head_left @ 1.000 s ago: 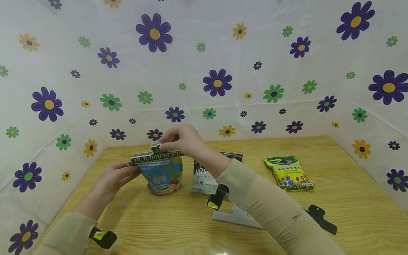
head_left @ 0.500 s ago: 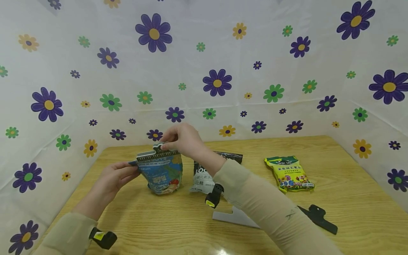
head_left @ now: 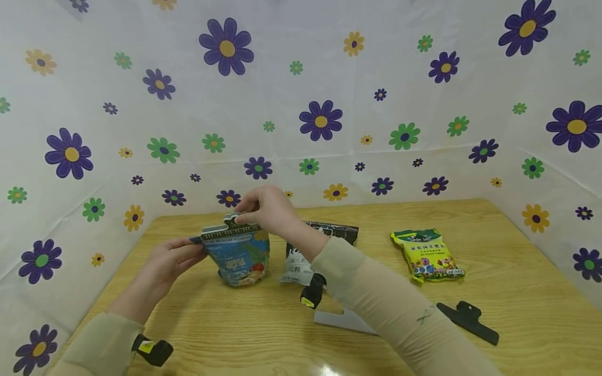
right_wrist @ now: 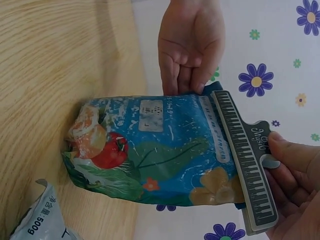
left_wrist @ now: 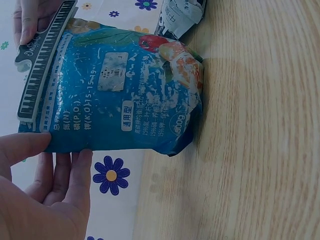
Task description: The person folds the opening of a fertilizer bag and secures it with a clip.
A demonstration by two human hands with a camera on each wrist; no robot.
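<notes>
A blue fertilizer bag [head_left: 239, 261] with vegetable pictures stands upright at the table's left. Across its top edge lies a long black bag clip [right_wrist: 247, 157] with a piano-key pattern. My right hand [head_left: 273, 211] pinches the clip's handle between thumb and fingers. At the bag's upper left corner, my left hand [head_left: 164, 266] pinches the bag's edge, thumb in front and fingers behind, as the left wrist view shows. The clip's near end sits just beside the left thumb.
A black and silver bag [head_left: 296, 263] stands right of the blue one, partly behind my right forearm. Farther right lies a yellow bag [head_left: 430, 256]. A light grey clip [head_left: 345, 319] and a black clip [head_left: 469, 321] lie on the wooden table [head_left: 226, 334].
The clip has shifted right along the bag's top, away from my left fingers, and settled slightly lower with my right hand. My left hand stays in place on the bag's corner.
</notes>
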